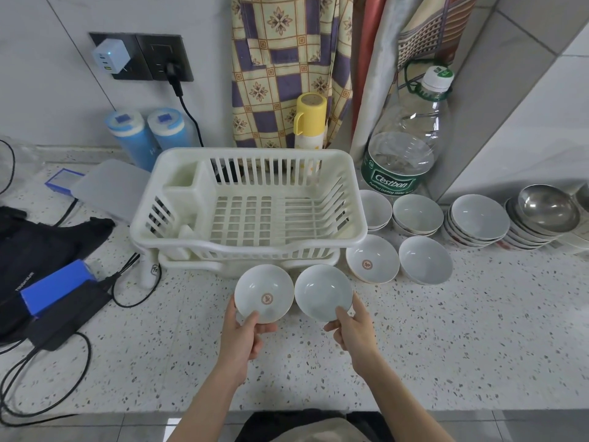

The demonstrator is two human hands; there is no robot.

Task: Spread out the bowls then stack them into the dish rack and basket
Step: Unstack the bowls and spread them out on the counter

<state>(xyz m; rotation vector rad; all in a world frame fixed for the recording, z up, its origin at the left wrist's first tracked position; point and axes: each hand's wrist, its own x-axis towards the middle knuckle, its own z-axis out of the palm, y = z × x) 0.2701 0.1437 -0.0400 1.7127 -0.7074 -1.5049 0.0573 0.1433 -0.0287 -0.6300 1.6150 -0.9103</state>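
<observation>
Holding one white bowl in each hand, the person keeps both just short of the dish rack's near rim. The left hand pinches the crest-marked bowl at its near edge, thumb inside the rim and fingers curled beneath; the right hand clamps the plain bowl the same way. Gripping only the near edge leaves the far rims free, which looks suited to tipping each bowl forward into the rack. The two rims nearly touch between the thumbs, so moving them together risks a clink.

Beyond the fingertips, the dish rack stands empty, its slotted floor open and its cutlery pocket off to the left. To the right of the right hand's fingers, another crest-marked bowl and a second plain bowl sit singly on the speckled counter, with short stacks of bowls behind them and steel bowls farther right. Whether the holding fingers rest on the counter cannot be told. Under the wrists the counter lies bare to its front edge; cables crowd only the far left.
</observation>
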